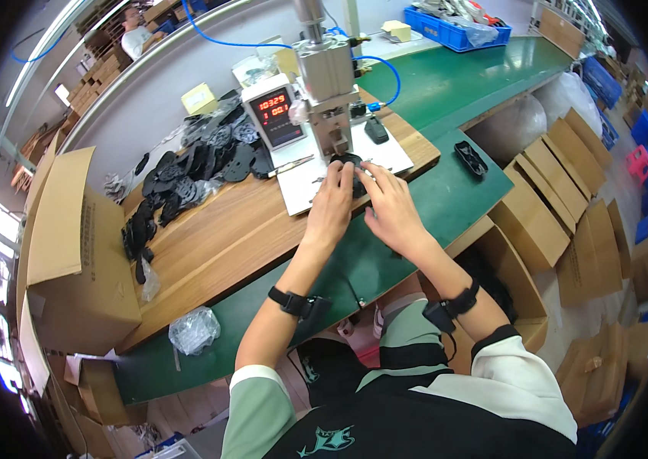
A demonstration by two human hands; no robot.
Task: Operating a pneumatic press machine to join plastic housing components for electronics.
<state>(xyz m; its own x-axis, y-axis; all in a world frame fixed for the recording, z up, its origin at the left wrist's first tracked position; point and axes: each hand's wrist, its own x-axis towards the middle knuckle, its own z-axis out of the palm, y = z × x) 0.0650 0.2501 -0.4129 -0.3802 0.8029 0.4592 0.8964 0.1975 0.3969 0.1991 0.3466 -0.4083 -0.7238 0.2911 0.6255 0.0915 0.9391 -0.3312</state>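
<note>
A dark plastic part [358, 187] lies on the white base plate [298, 193] of a pneumatic press [325, 73], right under its metal head. My left hand [329, 208] has its fingers together on the left side of this part. From the right, my right hand [391, 205] grips it with bent fingers, thumb lower down. The fingers hide much of the part, so its full shape cannot be told. Beside the press stands a control box [271, 113] with a red lit display. A small black piece [376, 130] rests on the plate behind my right hand.
Left of the press, many black plastic parts [186, 164] are heaped on the wooden board [221, 222]. An open carton [83, 283] stands at the far left, near a clear plastic bag [194, 331]. A black shell [471, 159] sits on the green bench [446, 180]. Cartons [542, 191] fill the right.
</note>
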